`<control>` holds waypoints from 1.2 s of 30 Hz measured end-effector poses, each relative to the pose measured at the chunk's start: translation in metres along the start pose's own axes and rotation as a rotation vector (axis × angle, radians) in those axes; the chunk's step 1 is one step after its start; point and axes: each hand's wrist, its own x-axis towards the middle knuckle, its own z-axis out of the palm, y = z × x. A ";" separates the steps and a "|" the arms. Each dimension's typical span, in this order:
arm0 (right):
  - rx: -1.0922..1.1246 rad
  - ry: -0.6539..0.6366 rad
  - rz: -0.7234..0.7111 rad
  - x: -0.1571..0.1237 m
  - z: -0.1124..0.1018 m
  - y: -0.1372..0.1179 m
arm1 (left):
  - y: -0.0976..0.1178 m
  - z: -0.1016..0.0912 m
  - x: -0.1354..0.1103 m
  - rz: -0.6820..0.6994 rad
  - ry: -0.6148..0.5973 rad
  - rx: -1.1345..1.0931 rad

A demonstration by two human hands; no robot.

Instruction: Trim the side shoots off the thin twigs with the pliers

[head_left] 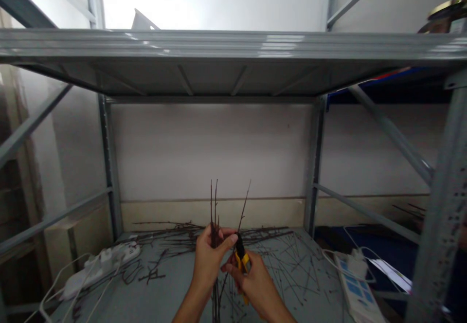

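My left hand is closed around a few thin dark twigs that stand upright and run down past my wrist. Its thumb and fingertips reach right, toward another slanting twig. In my right hand is a pair of yellow-and-black pruning shears, gripped by the handles. The dark head of the shears points up and sits against the slanting twig, close to my left thumb. Whether the blades are apart is too small to tell.
Piled branches lie along the back of the grey shelf, with cut twigs scattered right. White power strips sit at left and right, with loose cables. An upper metal shelf spans overhead.
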 end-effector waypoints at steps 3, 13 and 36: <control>-0.041 0.008 0.009 0.001 0.001 0.005 | -0.005 -0.002 -0.001 0.025 0.043 0.016; -0.139 0.004 -0.011 -0.002 -0.003 0.006 | -0.011 -0.003 -0.004 0.127 0.077 0.077; -1.330 0.189 -0.571 0.034 -0.146 -0.107 | -0.011 0.002 -0.009 0.025 0.047 0.016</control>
